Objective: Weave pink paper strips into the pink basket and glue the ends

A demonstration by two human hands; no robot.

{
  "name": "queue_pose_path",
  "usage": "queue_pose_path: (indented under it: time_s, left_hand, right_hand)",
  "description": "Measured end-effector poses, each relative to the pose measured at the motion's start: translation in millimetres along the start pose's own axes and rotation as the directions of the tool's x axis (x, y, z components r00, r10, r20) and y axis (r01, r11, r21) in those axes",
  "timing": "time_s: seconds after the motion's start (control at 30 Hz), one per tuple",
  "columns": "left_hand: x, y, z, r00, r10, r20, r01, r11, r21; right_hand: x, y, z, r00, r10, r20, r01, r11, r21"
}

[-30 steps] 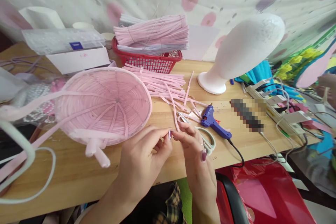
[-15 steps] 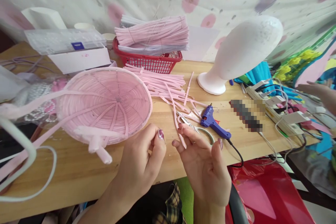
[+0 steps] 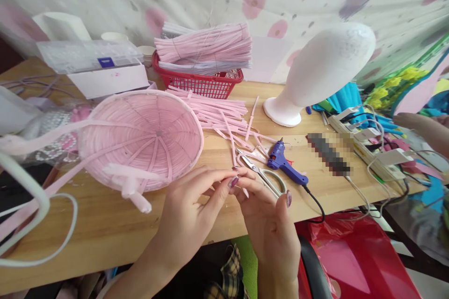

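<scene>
Over the front edge of the table, my left hand [image 3: 191, 215] has its thumb and forefinger pinched together at the fingertips of my other hand. Whatever lies in that pinch, if anything, is too small to make out. My right hand [image 3: 270, 226] faces palm up, fingers loosely bent, thumb standing apart, and holds nothing visible. Left of the hands lies a pink wound bowl-shaped piece [image 3: 178, 117], its hollow side showing pink ribs. Just beyond my right hand are scissors [image 3: 271, 180] with pale handles and a blue glue gun [image 3: 286, 163]. Pink strips [image 3: 220, 110] lie loose behind them.
A red basket [image 3: 196, 85] holds bundled pink stems [image 3: 206, 44]. A white foam head [image 3: 322, 65] stands at the back right. Cables run from a power strip [image 3: 372, 149]. Another person's hand [image 3: 417, 124] is at far right. A white tube frame [image 3: 38, 187] stands at left.
My hands have come together: the left hand's fingertips now meet the right hand's fingers, where there was a gap. The right hand has shifted slightly left. The other person's hand has lowered slightly.
</scene>
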State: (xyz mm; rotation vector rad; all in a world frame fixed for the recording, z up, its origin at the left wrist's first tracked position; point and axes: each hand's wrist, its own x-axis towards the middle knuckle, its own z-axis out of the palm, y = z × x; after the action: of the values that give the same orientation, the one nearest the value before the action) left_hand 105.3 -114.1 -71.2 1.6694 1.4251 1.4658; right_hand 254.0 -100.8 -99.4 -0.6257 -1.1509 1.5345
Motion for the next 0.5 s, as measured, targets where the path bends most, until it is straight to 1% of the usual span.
queue_pose_path:
  time_s: [0.07,0.13,0.23,0.3,0.37,0.43,0.47,0.5]
  left_hand:
    - [0,1,1.6,1.0,0.01,0.012,-0.01,1.0,0.028]
    - [-2,3,4.0,1.0,-0.019,-0.003,0.019,1.0,-0.006]
    - [-6,5,10.0,0.992,-0.112,-0.05,0.104,0.985,-0.137]
    - [-10,7,14.4,0.979,-0.186,-0.081,0.161,0.954,-0.252]
    - [-12,9,16.8,0.955,-0.268,-0.127,0.204,0.904,-0.376]
    - [-13,9,15.8,0.921,-0.351,-0.167,0.238,0.849,-0.472]
    - [-13,9,14.1,0.912,-0.373,-0.173,0.248,0.834,-0.492]
    - [-12,8,11.9,0.911,-0.377,-0.17,0.254,0.835,-0.488]
  right_hand:
    - [-1,1,1,1.0,-0.021,-0.002,0.02,0.999,-0.049]
    - [-2,2,3,1.0,-0.026,0.01,0.026,0.998,-0.059]
    - [-2,2,6,0.998,-0.012,0.058,0.013,1.0,-0.016]
    - [-2,0,8,0.997,0.01,0.079,-0.013,0.999,0.037]
    - [-1,-2,9,0.998,0.026,0.054,-0.032,0.993,0.114]
    - [0,-4,8,0.999,0.043,-0.014,-0.039,0.978,0.203]
    - [1,-6,8,0.998,0.054,-0.046,-0.041,0.969,0.243]
    - [1,-7,7,0.995,0.068,-0.067,-0.047,0.96,0.275]
